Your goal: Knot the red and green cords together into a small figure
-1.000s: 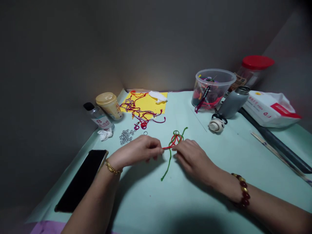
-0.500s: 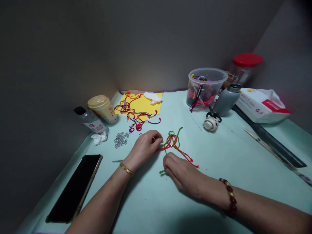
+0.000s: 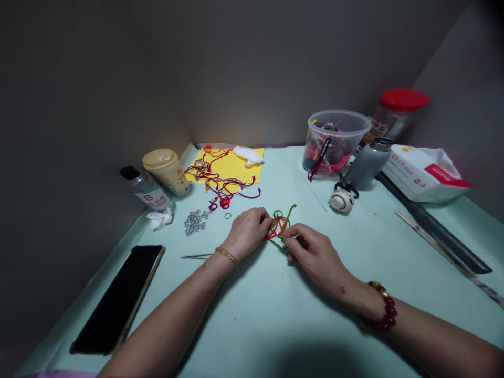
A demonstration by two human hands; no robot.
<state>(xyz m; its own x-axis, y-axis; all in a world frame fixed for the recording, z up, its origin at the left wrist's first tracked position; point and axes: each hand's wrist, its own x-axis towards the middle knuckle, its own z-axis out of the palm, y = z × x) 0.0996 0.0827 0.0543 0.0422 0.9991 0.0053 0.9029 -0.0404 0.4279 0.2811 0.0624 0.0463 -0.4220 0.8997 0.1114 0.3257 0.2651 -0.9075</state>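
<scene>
Your left hand (image 3: 248, 232) is curled closed, pinching the left side of the red-and-green cord knot (image 3: 279, 227). Your right hand (image 3: 313, 254) has come back up from lower on the mat (image 3: 252, 325) and now grips the knot's right side, so the two hands almost meet around it. The knot sits near the middle of the mat, just ahead of your hands. The long red and green tails that spread toward you half a second ago no longer trail out; only short green loops show below your grip. Tweezers (image 3: 196, 256) lie left of your left wrist, below the steel rings (image 3: 194, 222), and a single ring (image 3: 227, 215) lies just beyond your left hand.
</scene>
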